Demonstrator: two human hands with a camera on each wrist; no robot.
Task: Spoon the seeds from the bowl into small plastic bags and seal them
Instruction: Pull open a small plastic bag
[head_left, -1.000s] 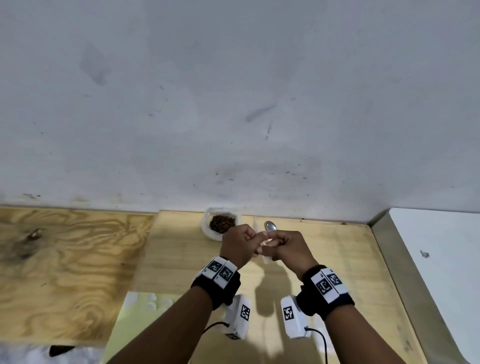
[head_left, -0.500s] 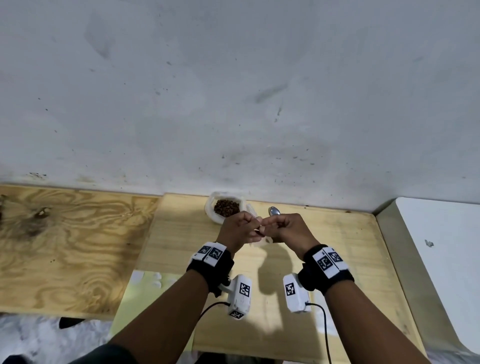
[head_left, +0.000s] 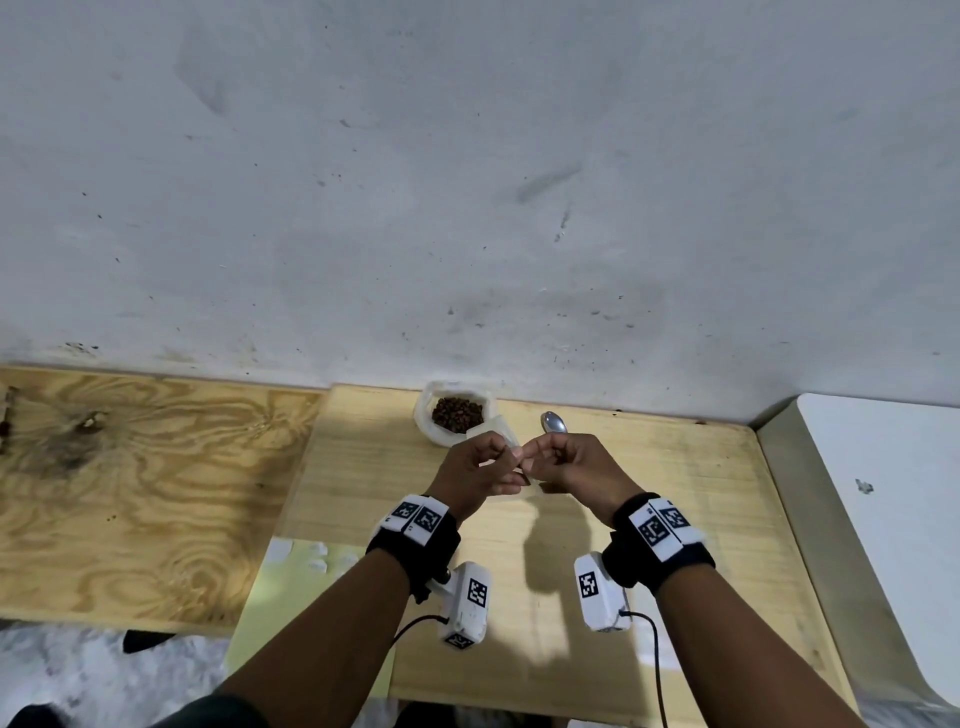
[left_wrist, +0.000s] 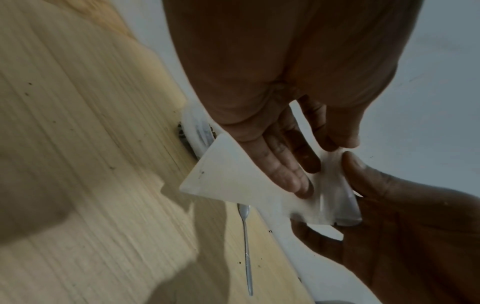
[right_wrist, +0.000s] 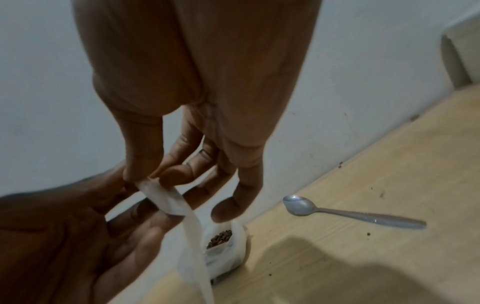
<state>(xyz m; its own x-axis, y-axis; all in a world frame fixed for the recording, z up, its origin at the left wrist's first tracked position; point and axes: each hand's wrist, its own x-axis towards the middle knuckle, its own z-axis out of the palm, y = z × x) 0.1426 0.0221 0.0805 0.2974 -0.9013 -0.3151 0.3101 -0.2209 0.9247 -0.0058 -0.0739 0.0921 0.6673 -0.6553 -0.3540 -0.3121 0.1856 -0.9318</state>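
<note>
Nearest, a small plastic bag (left_wrist: 241, 181) is pinched at its mouth between the left hand (head_left: 480, 470) and right hand (head_left: 569, 465), whose fists have loosened in the past second. It is apparently being opened, unfilled. Farther off, the spoon (right_wrist: 345, 211) lies right of the bowl (head_left: 431, 431) of seeds (head_left: 457, 413) on the bench (head_left: 675, 467).

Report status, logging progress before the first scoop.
Left hand and right hand both pinch small plastic bag, held above table. Spoon idle beside seed bowl. Nothing blocking.

Head view: small plastic bag (head_left: 511, 439) mostly hidden behind both hands. Spoon (head_left: 554, 422) handle hidden by right hand (head_left: 574, 467). Left-wrist view: bowl (left_wrist: 194, 131) largely covered by left hand (left_wrist: 275, 115); seeds unreadable.
</note>
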